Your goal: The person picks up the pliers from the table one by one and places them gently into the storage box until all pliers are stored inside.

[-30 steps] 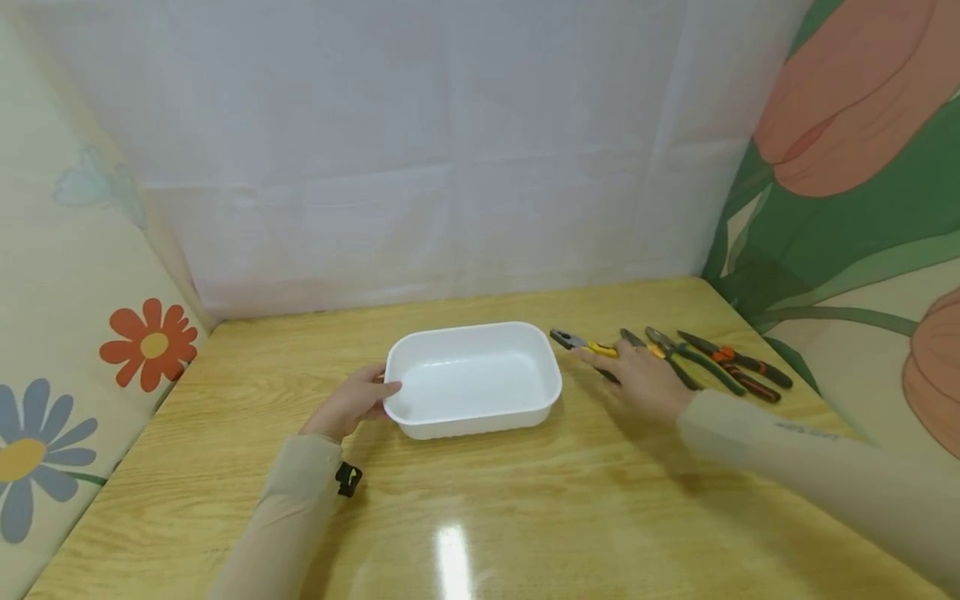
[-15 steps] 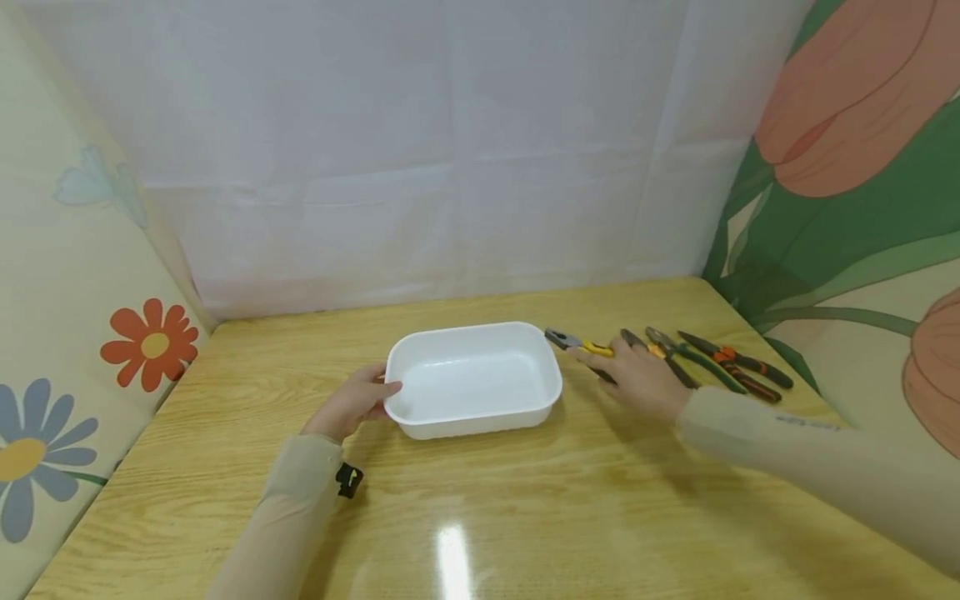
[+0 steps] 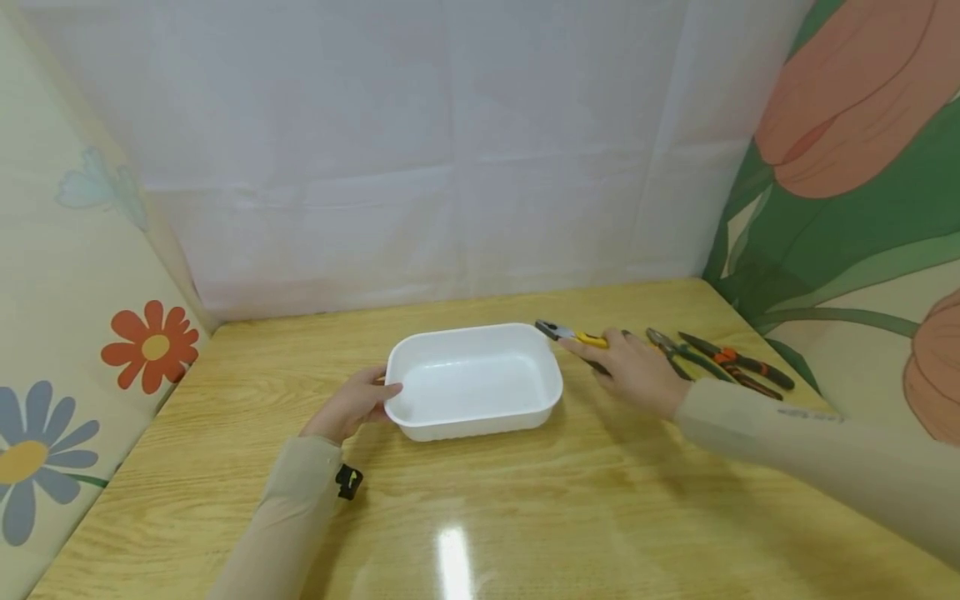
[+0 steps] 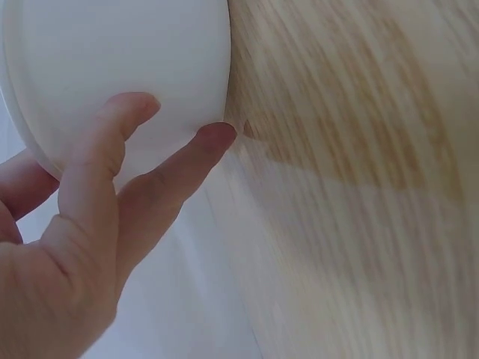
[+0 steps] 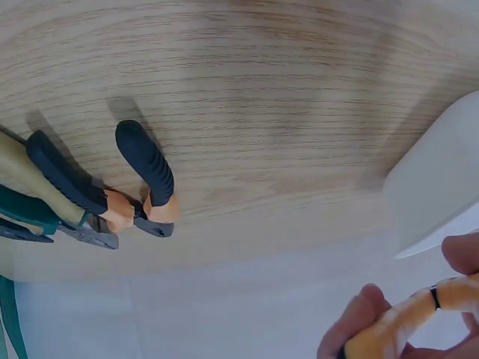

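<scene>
In the head view my left hand (image 3: 348,406) grips the left end of a white plastic tray (image 3: 472,387), thumb over the rim. The left wrist view has its fingers against the tray's outer wall (image 4: 172,67). My right hand (image 3: 641,373) holds combination pliers (image 3: 573,335) with yellow and black handles, their head at the tray's far right corner. Those yellow handles (image 5: 397,323) are between thumb and fingers in the right wrist view. Pliers with black and orange handles (image 5: 150,179) lie on the table, largely covered by my right hand in the head view.
Green-handled pliers (image 3: 705,362) and long-nosed pliers with red and black handles (image 3: 750,367) lie on the wooden table (image 3: 525,517) at the right. A white cloth (image 3: 450,167) hangs behind the table. Flower-patterned panels (image 3: 862,233) flank it.
My right hand has moved slightly left with the yellow-handled pliers, bringing their head up to the tray's far right corner. My left hand and the tray have stayed in place.
</scene>
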Available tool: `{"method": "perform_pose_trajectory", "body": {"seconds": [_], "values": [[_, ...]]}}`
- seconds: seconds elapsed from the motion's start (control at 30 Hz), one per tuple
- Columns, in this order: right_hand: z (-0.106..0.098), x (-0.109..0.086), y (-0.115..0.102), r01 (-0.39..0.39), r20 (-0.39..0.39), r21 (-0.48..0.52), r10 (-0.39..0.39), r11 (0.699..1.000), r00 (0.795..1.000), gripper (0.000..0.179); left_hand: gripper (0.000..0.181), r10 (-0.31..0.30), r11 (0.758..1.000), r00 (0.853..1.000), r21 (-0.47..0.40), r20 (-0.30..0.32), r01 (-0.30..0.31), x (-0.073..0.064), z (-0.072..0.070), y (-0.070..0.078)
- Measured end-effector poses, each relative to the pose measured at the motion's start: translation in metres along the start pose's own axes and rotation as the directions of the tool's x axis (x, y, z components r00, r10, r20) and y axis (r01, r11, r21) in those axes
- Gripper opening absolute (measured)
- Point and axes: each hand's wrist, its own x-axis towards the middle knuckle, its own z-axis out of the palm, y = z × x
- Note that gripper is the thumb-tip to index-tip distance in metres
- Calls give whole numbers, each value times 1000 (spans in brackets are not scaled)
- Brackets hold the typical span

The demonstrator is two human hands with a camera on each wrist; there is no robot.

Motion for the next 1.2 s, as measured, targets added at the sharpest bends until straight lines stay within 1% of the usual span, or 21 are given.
{"method": "perform_pose_trajectory", "body": {"seconds": [0.17, 0.27, 0.5, 0.67, 0.77, 1.07, 1.2], "values": [[-2, 5, -5, -13, 26, -10, 13, 1000, 1000, 55, 58, 1, 1000, 1000, -8, 10, -1, 0, 0, 0], [-3, 8, -8, 2, 36, -9, -1, 1000, 999, 54, 58, 10, 1000, 1000, -7, 17, -10, 0, 0, -1], [-6, 12, -12, 29, 46, 17, -30, 999, 998, 53, 57, -5, 1000, 1000, -3, -1, 5, 1, 0, 0], [-7, 17, -15, 64, 58, 31, -65, 997, 996, 52, 57, -2, 1000, 1000, -2, 0, 2, 1, 0, -1], [-7, 20, -18, 72, 66, 26, -73, 997, 995, 51, 56, 0, 1000, 1000, 3, -1, 0, 1, 0, -1], [-1, 25, -24, 108, 46, 10, -109, 994, 993, 49, 56, 1, 1000, 1000, 16, -3, -1, 0, 1, 0], [1, 27, -25, 134, 33, -21, -133, 991, 991, 51, 55, 1, 1000, 1000, 11, -5, -1, 0, 1, 0]]}}
